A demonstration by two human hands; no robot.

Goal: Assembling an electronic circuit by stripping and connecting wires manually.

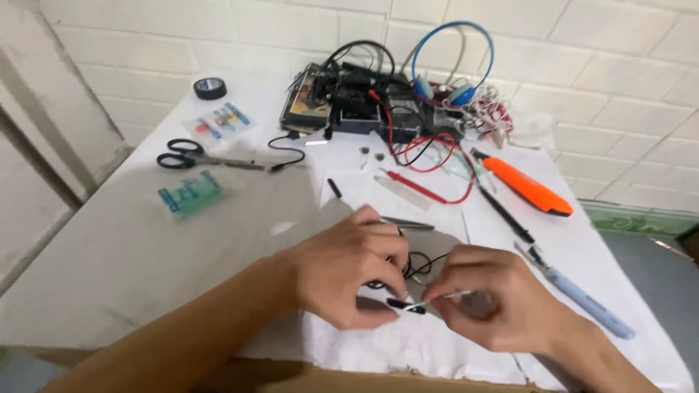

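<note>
Your left hand [349, 273] pinches a small black part [405, 305] low over the white sheet [437, 349], thin black wire [422, 263] looped behind. Your right hand [495, 302] grips a thin white stick [444, 296], tip at the part. Step, as judged: fine tip work. Next calls for steady hands, light pressure.

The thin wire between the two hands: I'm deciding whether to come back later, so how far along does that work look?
Laid out: scissors, tape roll, orange tool, red probe and a blue-grey pen tool, all lying untouched. In hand: the left hand pinches a small black piece while the right hand holds a thin pale wire to it. Whether they are joined cannot be told, so it looks midway.
</note>
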